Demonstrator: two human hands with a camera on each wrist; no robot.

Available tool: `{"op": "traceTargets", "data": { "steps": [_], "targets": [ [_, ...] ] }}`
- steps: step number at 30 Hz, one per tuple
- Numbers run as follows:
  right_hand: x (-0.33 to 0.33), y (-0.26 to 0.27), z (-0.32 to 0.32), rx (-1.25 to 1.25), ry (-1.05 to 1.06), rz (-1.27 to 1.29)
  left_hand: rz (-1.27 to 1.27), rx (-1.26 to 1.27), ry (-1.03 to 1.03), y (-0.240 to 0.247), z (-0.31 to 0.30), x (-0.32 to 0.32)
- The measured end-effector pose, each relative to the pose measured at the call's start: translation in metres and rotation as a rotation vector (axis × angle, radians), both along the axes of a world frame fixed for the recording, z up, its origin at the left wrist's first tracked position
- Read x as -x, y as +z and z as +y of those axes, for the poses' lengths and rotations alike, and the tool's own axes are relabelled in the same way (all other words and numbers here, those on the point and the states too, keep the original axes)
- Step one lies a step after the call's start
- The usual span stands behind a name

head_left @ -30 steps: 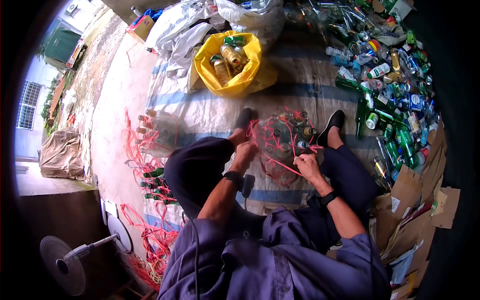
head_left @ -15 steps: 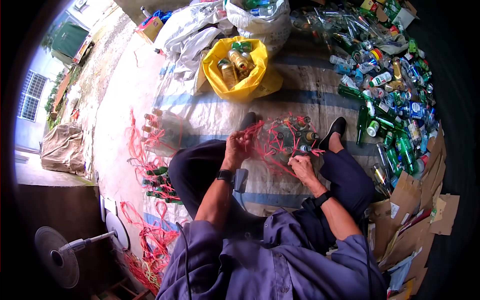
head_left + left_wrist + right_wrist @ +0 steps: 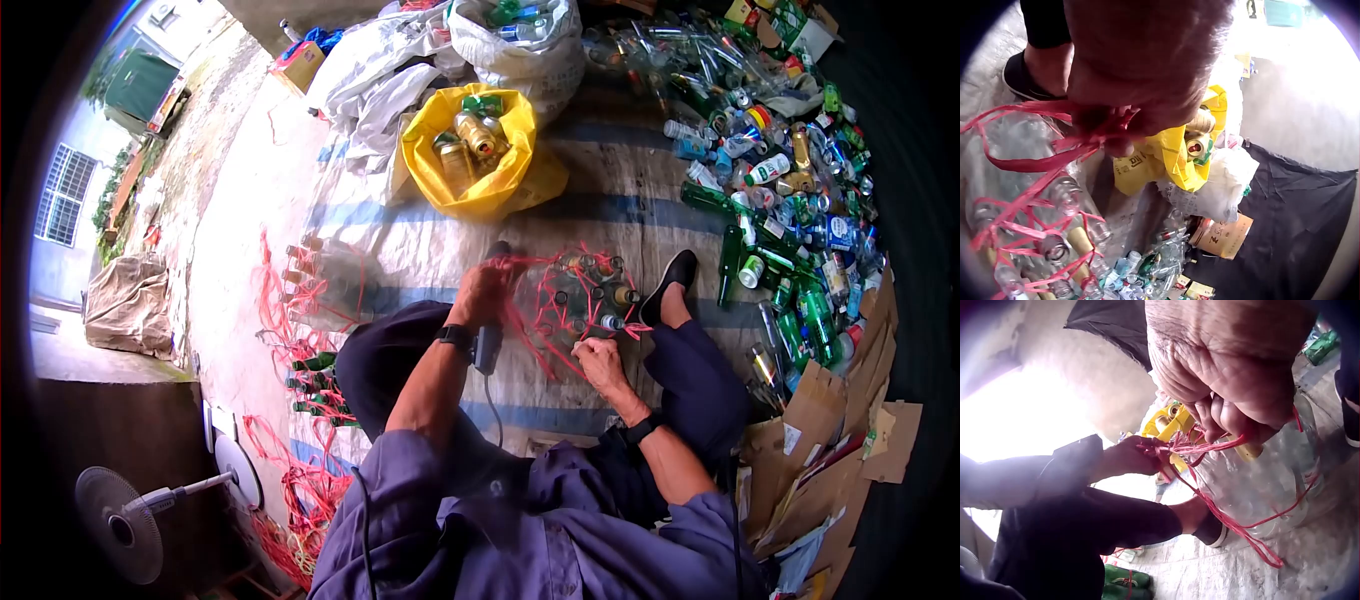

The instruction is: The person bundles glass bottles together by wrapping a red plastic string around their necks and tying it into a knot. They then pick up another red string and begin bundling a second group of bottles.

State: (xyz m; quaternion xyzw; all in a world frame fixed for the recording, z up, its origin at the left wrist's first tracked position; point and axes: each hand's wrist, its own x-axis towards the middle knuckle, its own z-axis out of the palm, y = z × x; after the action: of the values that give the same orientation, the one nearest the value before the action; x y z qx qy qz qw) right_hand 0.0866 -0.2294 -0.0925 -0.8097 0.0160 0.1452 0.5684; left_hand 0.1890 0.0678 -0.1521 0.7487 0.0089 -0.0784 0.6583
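Observation:
Between the person's legs stands a bundle of clear glass bottles (image 3: 575, 300), their necks up, bound with pink plastic string (image 3: 1029, 164). On the bundle's left side, the left hand (image 3: 482, 292) grips a bunch of this string; it is blurred in the head view. Strands run from the left hand's fingers over the bottle necks. At the bundle's near right edge, the right hand (image 3: 605, 365) has its fingers curled round a string end. In the right wrist view, pink strands (image 3: 1210, 447) stretch between both hands, and a loose loop hangs down past the bottles.
A yellow bag (image 3: 425, 185) of cans stands ahead, with white sacks (image 3: 515, 60) behind it. Loose bottles and cans (image 3: 790, 220) pile up at right above flattened cardboard (image 3: 810, 410). More tied bottles (image 3: 325, 280), tangled string (image 3: 310, 495) and a fan (image 3: 120, 525) are at left.
The left hand has moved forward and outward along the bundle's left side, drawing string with it. The right hand stays by the near right edge. The head view has shifted slightly.

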Motion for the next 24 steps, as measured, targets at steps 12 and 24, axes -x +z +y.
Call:
{"op": "traceTargets", "data": {
  "steps": [12, 24],
  "targets": [
    [-0.009, 0.008, 0.019, -0.017, -0.056, 0.084, -0.695, -0.439, -0.045, 0.047, -0.014, -0.083],
    [0.001, -0.030, 0.014, -0.200, -0.096, 0.159, -0.297, 0.093, -0.153, 0.102, -0.089, -0.147]
  ]
}}
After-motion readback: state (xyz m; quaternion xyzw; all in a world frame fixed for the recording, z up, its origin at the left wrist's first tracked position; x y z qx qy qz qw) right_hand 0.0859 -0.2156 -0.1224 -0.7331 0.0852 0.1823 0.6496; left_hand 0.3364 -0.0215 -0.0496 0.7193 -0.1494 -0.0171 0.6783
